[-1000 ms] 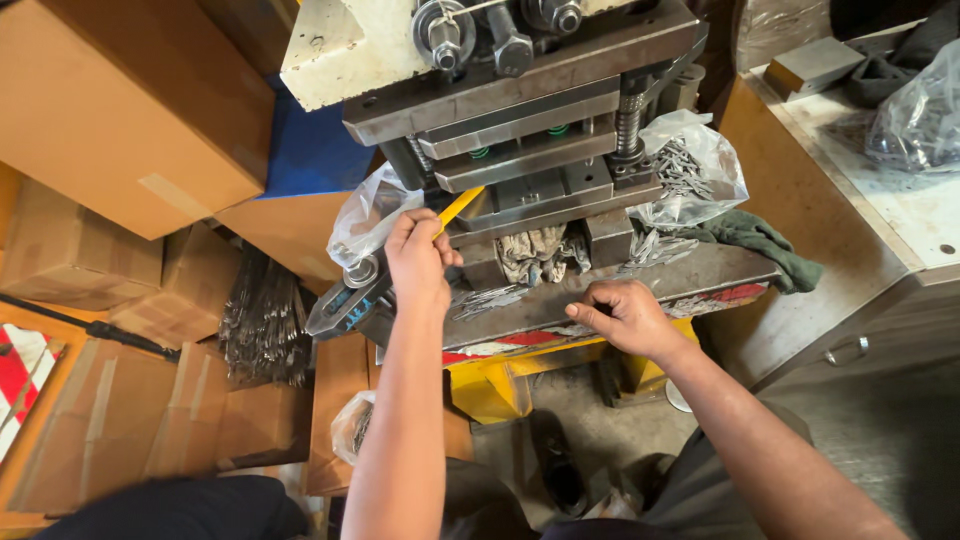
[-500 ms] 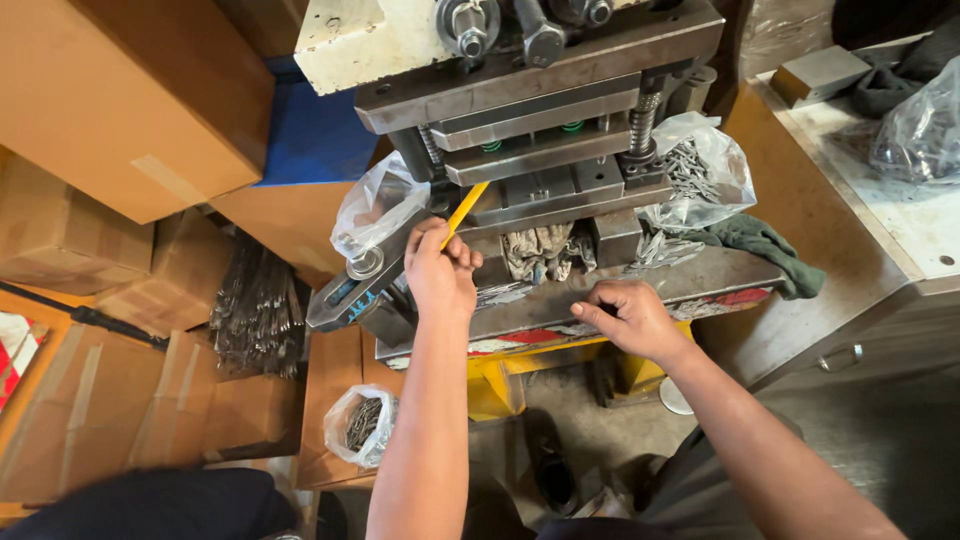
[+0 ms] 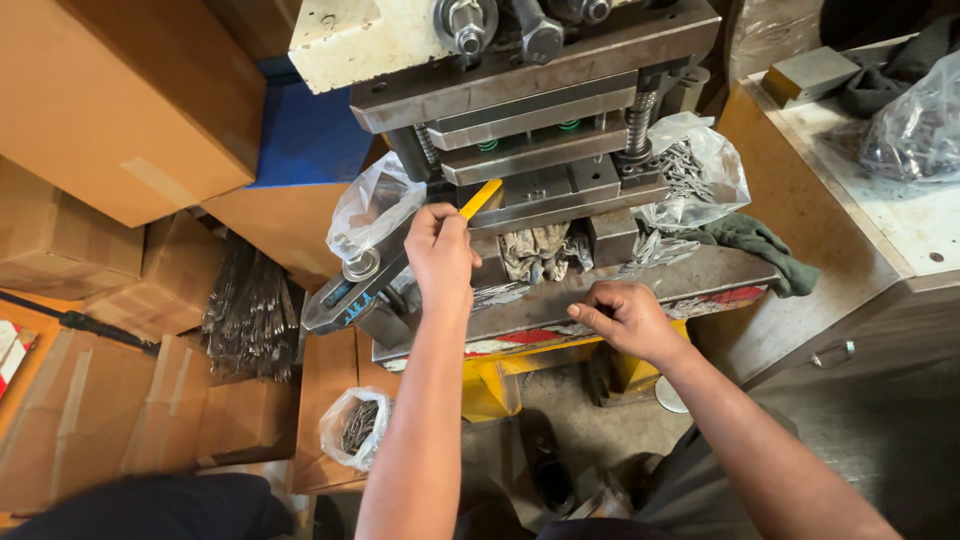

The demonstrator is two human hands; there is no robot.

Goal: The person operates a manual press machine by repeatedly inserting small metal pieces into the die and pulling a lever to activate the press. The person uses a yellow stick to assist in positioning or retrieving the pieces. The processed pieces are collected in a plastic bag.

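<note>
Head view: a yellow stick (image 3: 481,198) is pinched in the left hand (image 3: 440,250), its free end angled up and to the right toward the gap between the plates of the grey metal press (image 3: 540,150). The left hand is closed around the stick's lower end, just in front of the press bed. The right hand (image 3: 625,315) rests on the front edge of the press bed (image 3: 700,270), fingers curled and tips pressed together; whether they pinch a small part I cannot tell. Between the 2 hands, a crumpled rag (image 3: 540,250) lies under the die. A clear plastic bag (image 3: 370,210) hangs at the press's left side, and a second clear bag of small metal pieces (image 3: 695,175) sits at its right, beside a dark green cloth (image 3: 750,240). Cardboard boxes (image 3: 120,100) are stacked to the left, with a bundle of thin metal rods (image 3: 245,310) below them.
</note>
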